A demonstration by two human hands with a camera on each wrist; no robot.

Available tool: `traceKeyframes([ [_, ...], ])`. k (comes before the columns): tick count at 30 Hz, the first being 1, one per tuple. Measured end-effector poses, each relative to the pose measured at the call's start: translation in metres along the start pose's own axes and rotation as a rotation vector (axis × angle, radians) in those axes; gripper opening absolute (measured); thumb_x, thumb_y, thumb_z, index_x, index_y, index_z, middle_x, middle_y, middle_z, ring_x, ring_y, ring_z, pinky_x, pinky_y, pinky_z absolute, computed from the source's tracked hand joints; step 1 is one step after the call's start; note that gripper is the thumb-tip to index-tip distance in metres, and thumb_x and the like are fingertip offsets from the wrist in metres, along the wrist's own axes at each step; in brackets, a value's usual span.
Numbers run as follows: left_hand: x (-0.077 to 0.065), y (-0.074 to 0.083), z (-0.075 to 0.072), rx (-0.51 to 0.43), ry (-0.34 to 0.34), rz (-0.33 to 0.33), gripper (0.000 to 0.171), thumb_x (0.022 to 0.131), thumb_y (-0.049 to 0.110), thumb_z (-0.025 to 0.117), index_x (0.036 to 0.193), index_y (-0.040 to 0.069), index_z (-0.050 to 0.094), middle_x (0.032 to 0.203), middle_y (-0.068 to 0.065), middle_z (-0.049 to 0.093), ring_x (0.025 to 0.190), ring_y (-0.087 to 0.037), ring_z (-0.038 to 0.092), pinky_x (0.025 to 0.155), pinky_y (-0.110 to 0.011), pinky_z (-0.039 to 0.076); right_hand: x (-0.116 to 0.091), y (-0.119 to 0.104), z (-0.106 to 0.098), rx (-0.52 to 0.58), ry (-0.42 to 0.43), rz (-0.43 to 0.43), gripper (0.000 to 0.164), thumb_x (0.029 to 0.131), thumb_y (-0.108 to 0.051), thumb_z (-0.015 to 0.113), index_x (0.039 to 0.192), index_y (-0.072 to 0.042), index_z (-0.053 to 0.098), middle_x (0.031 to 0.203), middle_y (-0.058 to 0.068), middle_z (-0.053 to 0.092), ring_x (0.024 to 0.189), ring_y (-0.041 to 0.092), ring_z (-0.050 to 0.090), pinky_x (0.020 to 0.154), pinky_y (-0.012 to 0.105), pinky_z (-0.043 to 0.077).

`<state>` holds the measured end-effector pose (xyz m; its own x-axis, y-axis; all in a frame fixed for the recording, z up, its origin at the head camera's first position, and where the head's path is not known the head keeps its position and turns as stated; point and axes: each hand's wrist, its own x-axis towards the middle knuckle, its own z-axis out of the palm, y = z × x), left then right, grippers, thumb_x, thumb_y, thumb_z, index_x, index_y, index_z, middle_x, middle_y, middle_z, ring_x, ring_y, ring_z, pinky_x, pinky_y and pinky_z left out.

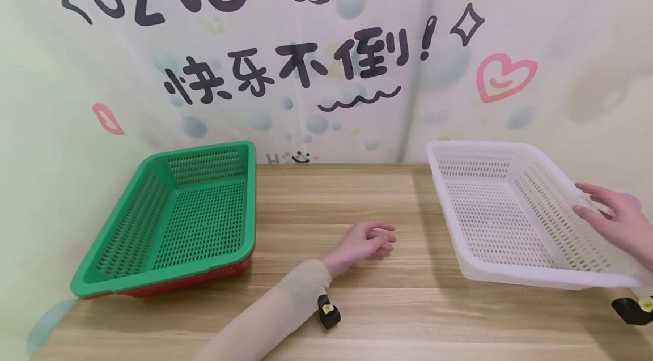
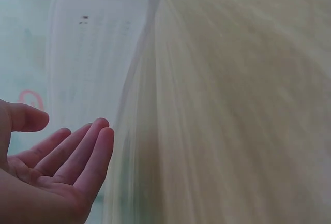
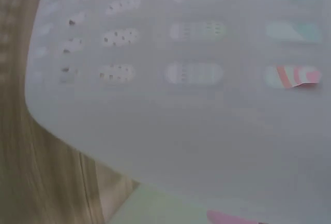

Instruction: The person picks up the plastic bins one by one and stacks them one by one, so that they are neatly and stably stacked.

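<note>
A white slotted plastic basket (image 1: 500, 274) stands at the right of the wooden table. My right hand (image 1: 619, 222) holds the basket's right rim, with the thumb over the inner edge and the index finger farther along it. The other right fingers are mostly hidden. In the right wrist view the outside of the basket wall (image 3: 145, 131) fills most of the picture. Between the baskets, my left hand (image 1: 364, 241) hovers over the table with relaxed fingers and nothing in it. The left wrist view shows its palm and loosely bent fingers (image 2: 95, 157).
On the left side of the table is a green slotted basket (image 1: 249, 202) nested in a red one (image 1: 194, 280). A printed curtain (image 1: 306, 123) with black writing hangs behind the table (image 1: 326, 194). Each wrist carries a small black camera (image 1: 328, 313).
</note>
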<state>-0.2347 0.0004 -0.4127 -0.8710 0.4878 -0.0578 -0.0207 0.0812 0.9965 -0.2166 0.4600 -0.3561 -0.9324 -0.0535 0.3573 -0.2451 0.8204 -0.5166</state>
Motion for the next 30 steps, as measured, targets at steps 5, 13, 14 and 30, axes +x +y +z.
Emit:
traceKeyframes([
  [5, 0.01, 0.005, 0.018, 0.08, -0.037, 0.018, 0.036, 0.096, 0.003, 0.054, 0.132, -0.002, 0.054, 0.111, -0.019, 0.067, 0.091, -0.025, 0.068, 0.077, -0.03, 0.056, -0.005, 0.01, -0.001, 0.071, 0.005, 0.023, 0.052, 0.098, -0.005, 0.052, 0.142, 0.014, 0.031, 0.145, 0.02, 0.034, 0.135, 0.007, 0.026, 0.079, -0.005, 0.028],
  [13, 0.032, 0.023, 0.039, 0.19, -0.011, 0.089, 0.057, 0.098, 0.027, 0.058, 0.149, 0.021, 0.035, 0.133, -0.014, 0.057, 0.1, -0.017, 0.065, 0.078, -0.029, 0.055, -0.003, 0.013, -0.006, 0.053, -0.074, 0.11, 0.055, 0.099, -0.009, 0.051, 0.142, 0.015, 0.026, 0.129, 0.044, 0.025, 0.104, 0.026, 0.06, 0.062, -0.001, 0.033],
  [14, 0.035, 0.025, 0.041, 0.203, -0.003, 0.094, 0.059, 0.097, 0.03, 0.058, 0.151, 0.023, 0.032, 0.135, -0.014, 0.055, 0.104, -0.018, 0.063, 0.08, -0.029, 0.054, -0.004, 0.014, -0.006, 0.06, -0.074, 0.104, 0.055, 0.099, -0.009, 0.052, 0.143, 0.013, 0.028, 0.128, 0.042, 0.026, 0.097, 0.007, 0.059, 0.062, -0.001, 0.034],
  [30, 0.078, 0.038, 0.08, 0.259, -0.028, 0.175, 0.072, 0.096, 0.03, 0.059, 0.155, 0.018, 0.019, 0.148, -0.015, 0.039, 0.118, -0.022, 0.056, 0.09, -0.028, 0.05, -0.008, 0.017, -0.008, 0.085, -0.097, 0.111, 0.058, 0.097, -0.008, 0.055, 0.145, 0.01, 0.028, 0.121, 0.03, 0.023, 0.085, -0.01, 0.045, 0.059, 0.01, 0.044],
])
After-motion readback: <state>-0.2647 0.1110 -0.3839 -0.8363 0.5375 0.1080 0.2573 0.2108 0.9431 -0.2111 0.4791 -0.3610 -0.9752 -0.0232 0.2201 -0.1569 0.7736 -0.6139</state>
